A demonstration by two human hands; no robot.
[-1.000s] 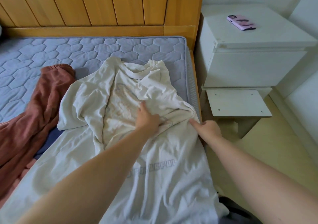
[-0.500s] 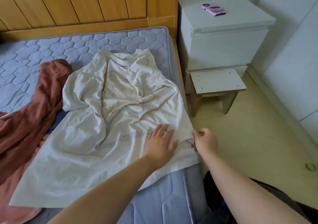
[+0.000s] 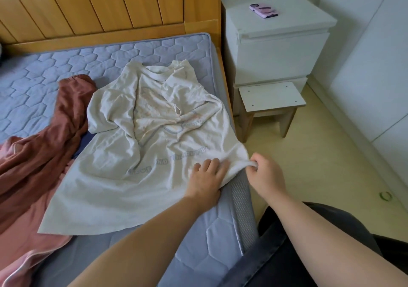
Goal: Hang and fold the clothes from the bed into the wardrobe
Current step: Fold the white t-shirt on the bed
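Note:
A cream T-shirt (image 3: 141, 154) with a faded print lies crumpled and face up on the blue quilted mattress (image 3: 72, 63), collar toward the headboard. My left hand (image 3: 205, 176) presses flat on the shirt's lower right part, fingers spread. My right hand (image 3: 265, 174) pinches the shirt's bottom right corner at the mattress edge and lifts it slightly. A rust-brown garment (image 3: 44, 150) lies bunched to the left of the shirt, with a pink one (image 3: 22, 247) beneath it. No wardrobe is in view.
A wooden headboard (image 3: 99, 6) stands behind the bed. On the right is a white nightstand (image 3: 278, 50) with a pink phone (image 3: 263, 10) on top, and a small white stool (image 3: 269, 101) in front. White cabinet panels (image 3: 375, 66) line the far right. A small ring (image 3: 385, 195) lies on the floor.
Both hands have slid down the shirt from its middle to the hem. The right hand now pinches the bottom right corner and the left hand lies flat beside it.

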